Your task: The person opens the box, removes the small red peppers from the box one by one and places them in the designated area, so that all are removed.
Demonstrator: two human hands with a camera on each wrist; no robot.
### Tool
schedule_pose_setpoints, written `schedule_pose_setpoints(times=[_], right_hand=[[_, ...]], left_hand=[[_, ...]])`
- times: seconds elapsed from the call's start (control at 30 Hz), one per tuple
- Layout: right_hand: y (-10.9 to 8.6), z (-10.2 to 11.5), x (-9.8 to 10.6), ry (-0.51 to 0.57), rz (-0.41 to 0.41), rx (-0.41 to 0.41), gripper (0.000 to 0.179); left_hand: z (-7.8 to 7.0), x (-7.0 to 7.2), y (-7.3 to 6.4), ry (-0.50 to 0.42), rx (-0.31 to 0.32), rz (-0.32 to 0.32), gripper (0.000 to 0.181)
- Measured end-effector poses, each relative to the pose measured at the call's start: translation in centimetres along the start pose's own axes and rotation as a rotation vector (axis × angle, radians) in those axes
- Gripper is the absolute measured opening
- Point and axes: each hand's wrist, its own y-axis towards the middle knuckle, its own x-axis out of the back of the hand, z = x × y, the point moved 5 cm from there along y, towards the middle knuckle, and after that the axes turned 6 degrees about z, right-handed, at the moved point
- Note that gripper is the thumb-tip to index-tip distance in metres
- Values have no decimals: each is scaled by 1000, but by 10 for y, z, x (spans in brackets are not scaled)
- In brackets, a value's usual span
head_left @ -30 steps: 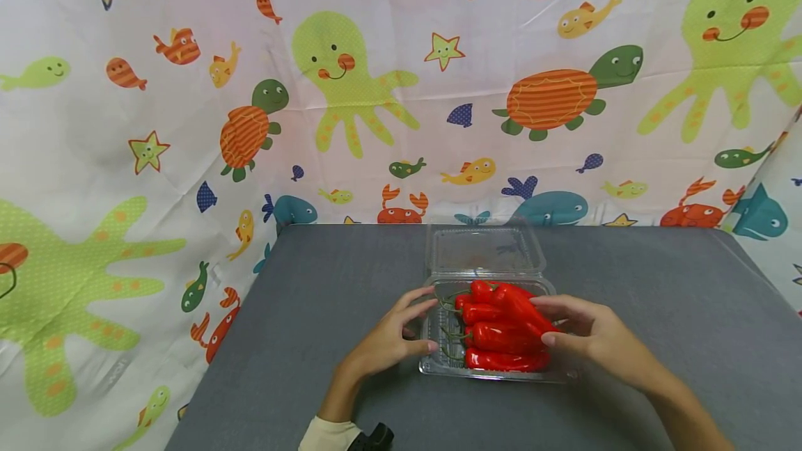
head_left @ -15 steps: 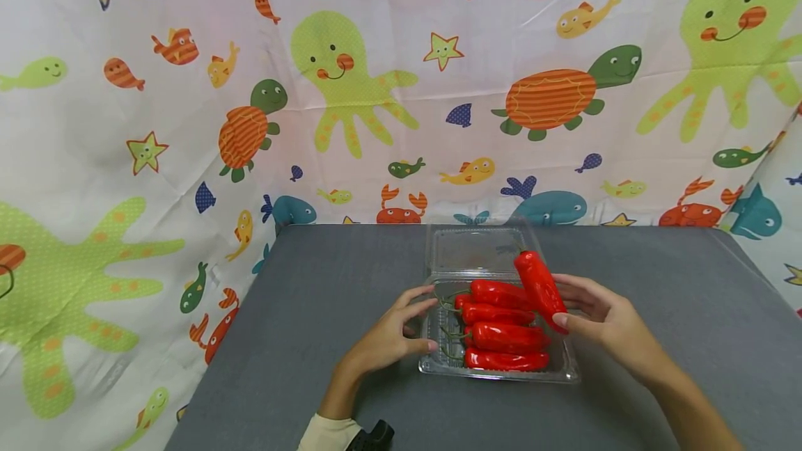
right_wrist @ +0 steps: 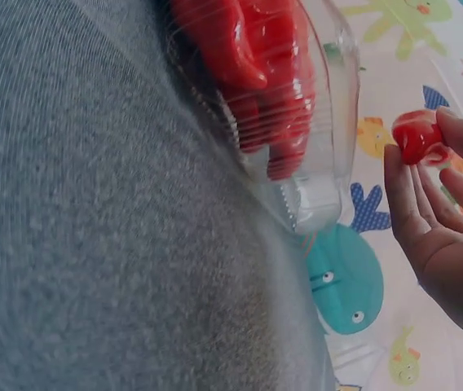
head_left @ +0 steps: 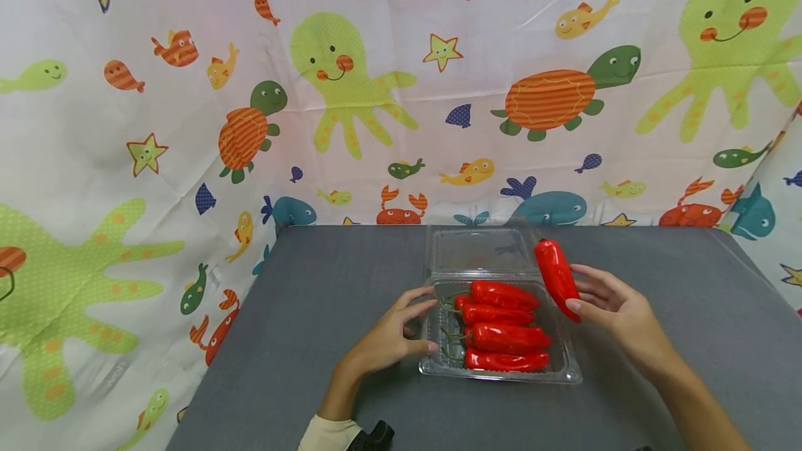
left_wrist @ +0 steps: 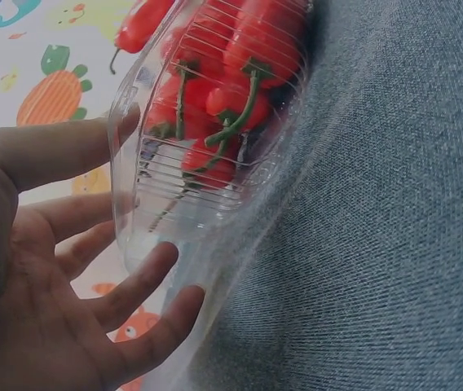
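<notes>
In the head view, my right hand [head_left: 626, 319] pinches a red pepper [head_left: 556, 275] between thumb and fingers. It is held tilted, above the right side of a clear plastic box [head_left: 501, 376]. The right wrist view shows the end of this pepper [right_wrist: 416, 140] at the fingertips, away from the box wall. Several other red peppers [head_left: 509, 338] lie side by side in the box, green stems pointing left. My left hand [head_left: 390, 339] is at the box's left side with relaxed, spread fingers; the left wrist view has its thumb [left_wrist: 77, 151] at the rim.
The box's hinged clear lid [head_left: 476, 249] stands raised behind it. Grey cloth covers the table [head_left: 338, 270]. A white curtain [head_left: 432, 138] printed with sea animals hangs behind the table and along its left side.
My right hand has lifted one pepper off the pile, tilted it more upright and carried it to the right. The left hand and the box have stayed in place.
</notes>
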Motion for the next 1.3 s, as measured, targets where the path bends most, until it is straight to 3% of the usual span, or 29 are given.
schedule_pose_setpoints(times=[0.23, 0.9, 1.3], right_hand=[[5, -18, 12, 45, -43, -70, 64], [9, -57, 28, 95, -21, -185, 78], [8, -70, 32, 67, 30, -293, 85]], left_hand=[[-1, 0, 0, 5, 1, 5, 74], [0, -1, -1, 4, 6, 7, 73], [1, 0, -1, -7, -1, 7, 73]])
